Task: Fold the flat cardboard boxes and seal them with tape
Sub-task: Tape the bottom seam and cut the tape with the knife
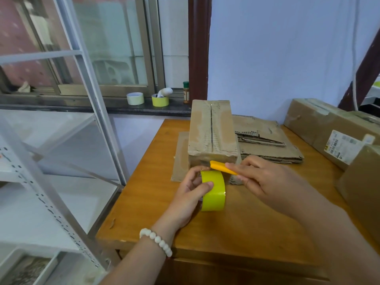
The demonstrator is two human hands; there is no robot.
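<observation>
1. A brown corrugated cardboard box (pixel 212 130), folded into a long block, stands on an orange-brown wooden table (pixel 144 202). Its top flaps meet along a dark middle seam, and the outer paper is torn in patches so the ribbed fluting shows.
2. The left hand (pixel 191 194) grips a roll of glossy yellow-green tape (pixel 213 191). The thumb lies on the smooth outer band and the fingers curl over the roll's top edge. The roll stands on edge just in front of the box's near end face.
3. The right hand (pixel 265 179) holds a slim yellow plastic cutter (pixel 223 168) with the forefinger laid along it. The cutter's tip reaches the box's near face, just above the roll.
4. A stack of flat corrugated cardboard sheets (pixel 267 145) with ragged edges lies right of the box and touches it. Another flat sheet (pixel 181 157) shows from under the box's left side.
5. A bracelet of white round beads (pixel 156 241) circles the left wrist.
6. Smooth sealed brown cartons (pixel 320 128), one with a white printed label, sit at the table's right edge.
7. Two more tape rolls (pixel 135 98) rest on the dark window sill.
</observation>
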